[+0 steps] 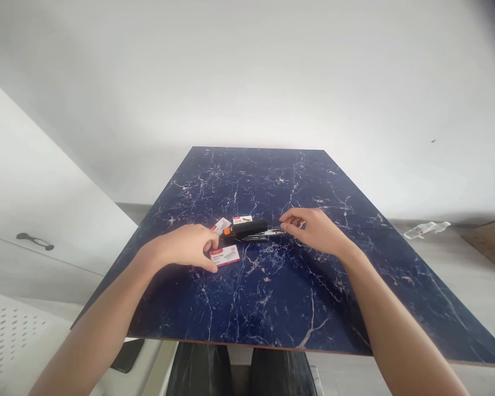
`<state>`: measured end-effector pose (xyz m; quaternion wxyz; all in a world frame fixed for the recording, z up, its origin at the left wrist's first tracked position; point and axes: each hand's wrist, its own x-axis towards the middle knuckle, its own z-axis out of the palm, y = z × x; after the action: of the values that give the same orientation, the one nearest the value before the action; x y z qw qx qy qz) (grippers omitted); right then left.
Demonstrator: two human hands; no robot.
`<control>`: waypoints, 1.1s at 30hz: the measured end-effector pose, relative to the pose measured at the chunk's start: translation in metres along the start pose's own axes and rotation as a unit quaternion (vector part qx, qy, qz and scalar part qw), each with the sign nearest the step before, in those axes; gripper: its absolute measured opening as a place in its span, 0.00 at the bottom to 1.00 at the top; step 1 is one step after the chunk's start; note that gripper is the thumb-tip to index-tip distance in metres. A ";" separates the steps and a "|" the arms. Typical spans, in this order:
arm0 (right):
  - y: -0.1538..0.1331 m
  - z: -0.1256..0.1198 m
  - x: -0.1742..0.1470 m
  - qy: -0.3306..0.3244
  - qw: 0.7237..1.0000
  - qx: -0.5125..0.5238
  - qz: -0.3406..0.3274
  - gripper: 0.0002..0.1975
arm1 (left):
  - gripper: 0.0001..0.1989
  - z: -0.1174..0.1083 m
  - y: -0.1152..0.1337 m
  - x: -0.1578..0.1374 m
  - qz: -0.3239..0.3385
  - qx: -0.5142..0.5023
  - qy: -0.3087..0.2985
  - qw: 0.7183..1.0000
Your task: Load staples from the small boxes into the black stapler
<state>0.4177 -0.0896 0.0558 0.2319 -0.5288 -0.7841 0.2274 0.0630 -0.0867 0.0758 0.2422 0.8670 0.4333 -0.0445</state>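
Note:
A black stapler with an orange patch lies on the blue marbled table, its metal rail sticking out to the right. My left hand is at its left, thumb and fingers closed around the left end of a red and white box of staples. Beside the rail's right end is my right hand, its thumb and index finger drawn together and the other fingers curled. Whatever is in that pinch is too small to make out. Two more small white boxes, one tilted and one flat, lie behind the stapler.
The dark blue table has a near edge just above my legs. A white cabinet with a dark handle stands at left. Clear plastic packaging and a cardboard piece lie on the floor at right.

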 end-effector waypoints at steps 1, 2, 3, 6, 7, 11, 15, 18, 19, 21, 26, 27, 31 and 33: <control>-0.005 0.001 -0.001 0.014 1.000 0.013 -0.009 0.11 | 0.12 0.001 0.004 -0.001 0.016 -0.002 0.006 1.000; -0.010 0.002 -0.003 0.026 0.999 0.033 -0.019 0.11 | 0.10 0.002 0.008 -0.002 0.035 -0.014 0.015 0.999; -0.016 0.004 -0.005 0.033 0.997 0.057 -0.029 0.11 | 0.09 0.002 0.012 -0.003 0.054 -0.033 0.026 0.998; -0.035 0.014 -0.010 -0.011 0.988 0.150 -0.047 0.10 | 0.15 0.001 0.020 -0.005 0.094 -0.110 0.076 0.987; -0.041 0.019 -0.011 -0.038 0.982 0.180 -0.047 0.12 | 0.17 0.003 0.022 -0.004 0.097 -0.135 0.098 0.981; -0.056 0.040 -0.012 -0.085 0.946 0.311 -0.029 0.16 | 0.20 0.016 0.020 0.008 0.099 -0.205 0.198 0.953; -0.053 0.051 -0.010 -0.040 0.921 0.388 0.009 0.14 | 0.21 0.032 0.015 0.022 0.100 -0.291 0.254 0.917; -0.050 0.054 -0.009 -0.009 0.917 0.399 0.019 0.18 | 0.22 0.039 0.014 0.027 0.095 -0.376 0.252 0.886; -0.050 0.054 -0.008 0.000 0.913 0.406 0.024 0.19 | 0.22 0.041 0.015 0.028 0.103 -0.408 0.242 0.874; -0.051 0.055 -0.008 0.014 0.903 0.427 0.041 0.21 | 0.20 0.042 0.015 0.029 0.125 -0.468 0.217 0.847; -0.052 0.056 -0.008 0.001 0.884 0.464 0.052 0.21 | 0.19 0.048 0.014 0.032 0.105 -0.506 0.229 0.825; -0.052 0.056 -0.008 -0.003 0.883 0.467 0.051 0.21 | 0.19 0.049 0.014 0.033 0.097 -0.503 0.234 0.826; -0.049 0.058 -0.007 -0.020 0.881 0.470 0.045 0.21 | 0.16 0.053 0.013 0.037 0.073 -0.495 0.255 0.827; -0.049 0.059 -0.007 -0.005 0.887 0.460 0.038 0.20 | 0.15 0.053 0.012 0.038 0.059 -0.493 0.271 0.825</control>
<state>0.3492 -0.1190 0.0381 0.4368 -0.3913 -0.5715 0.5741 0.1033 -0.0893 0.0228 0.5122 0.6330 0.3938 0.4264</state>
